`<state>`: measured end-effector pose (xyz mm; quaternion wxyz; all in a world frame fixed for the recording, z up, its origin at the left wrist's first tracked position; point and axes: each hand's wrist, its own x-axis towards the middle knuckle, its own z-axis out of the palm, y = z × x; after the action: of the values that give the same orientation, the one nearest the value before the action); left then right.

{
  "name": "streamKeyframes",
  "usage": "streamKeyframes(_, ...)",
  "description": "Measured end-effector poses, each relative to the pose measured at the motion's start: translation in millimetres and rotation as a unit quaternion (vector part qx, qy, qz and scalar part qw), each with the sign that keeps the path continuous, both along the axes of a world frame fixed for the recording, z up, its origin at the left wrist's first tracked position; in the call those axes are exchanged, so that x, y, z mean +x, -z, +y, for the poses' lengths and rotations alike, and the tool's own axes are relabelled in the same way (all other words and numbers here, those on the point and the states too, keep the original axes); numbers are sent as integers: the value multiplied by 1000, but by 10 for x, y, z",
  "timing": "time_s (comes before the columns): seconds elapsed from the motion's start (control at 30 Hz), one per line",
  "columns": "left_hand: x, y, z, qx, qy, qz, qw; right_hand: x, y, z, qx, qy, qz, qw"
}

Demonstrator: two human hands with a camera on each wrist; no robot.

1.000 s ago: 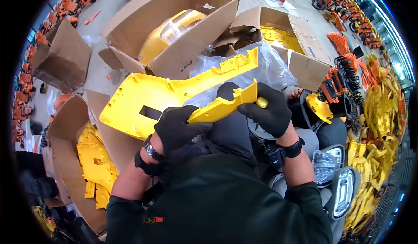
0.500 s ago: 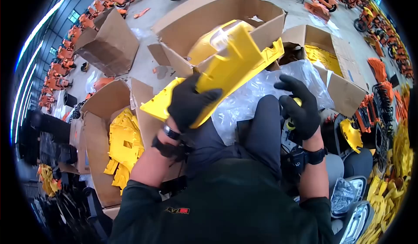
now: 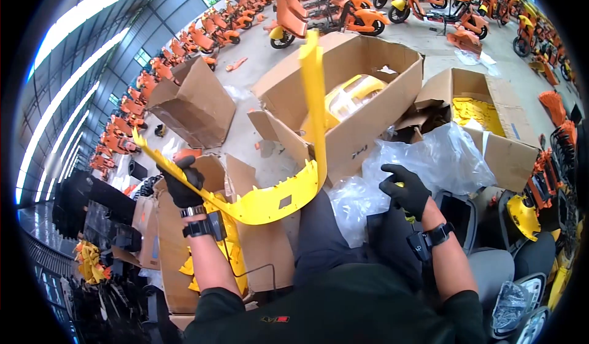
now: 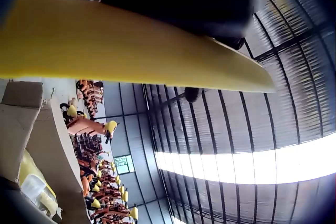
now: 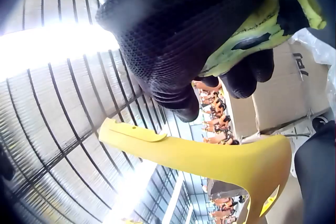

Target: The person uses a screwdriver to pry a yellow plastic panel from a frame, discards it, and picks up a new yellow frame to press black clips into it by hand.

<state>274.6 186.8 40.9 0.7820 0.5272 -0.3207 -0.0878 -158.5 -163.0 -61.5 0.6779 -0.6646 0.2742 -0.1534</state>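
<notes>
We have the yellow panel (image 3: 276, 200) up in the air in the left hand (image 3: 182, 184), whose gloved fingers are curled round 1 thin end of it. The panel bends in an L: 1 arm rises in front of the big box (image 3: 392, 92), and the corner hangs over the open carton (image 3: 267, 252) by our left knee. The right hand (image 3: 405, 189) is well apart from the panel, low beside the plastic bag (image 3: 442, 154), its fingers wrapped round a yellow-handled tool (image 5: 247, 35).

By our reading, the step in hand is carrying the panel 1-handed out to the left, above the carton that has other yellow parts in it. The next move likely calls for lowering this long, springy piece flat and steering its raised arm clear of the flaps, with the right hand holding the tool aside.
</notes>
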Motion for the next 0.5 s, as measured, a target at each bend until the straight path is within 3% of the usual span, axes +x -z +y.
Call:
streamKeyframes(0.03, 11, 35, 106, -40, 44, 8, 998, 98, -65, 61, -19, -14, -20, 1000)
streamKeyframes(0.13, 79, 98, 455, -44, 57, -69, 995, 509, -173, 135, -58, -70, -17, 996)
streamKeyframes(0.2, 1, 52, 604, -43, 76, -92, 992, 907, -162, 184, -329, -62, -151, 930)
streamKeyframes(0.27, 21, 125, 797, -57, 111, -57, 991, 1249, -373, 250, -327, -96, -192, 920)
streamKeyframes(0.33, -157, 112, 816, -69, 8, -45, 997, 1543, -590, 338, -332, -116, -247, 903)
streamKeyframes(0.4, -393, -56, 734, 32, -181, -115, 976, 1639, -845, 469, -119, -258, -217, 934)
streamKeyframes(0.43, -452, -172, 750, -30, -34, -39, 998, 1658, -948, 562, -137, -263, -226, 928)
streamKeyframes(0.5, -390, -205, 792, -53, 78, -78, 993, 1659, -1085, 697, -172, -254, -242, 921)
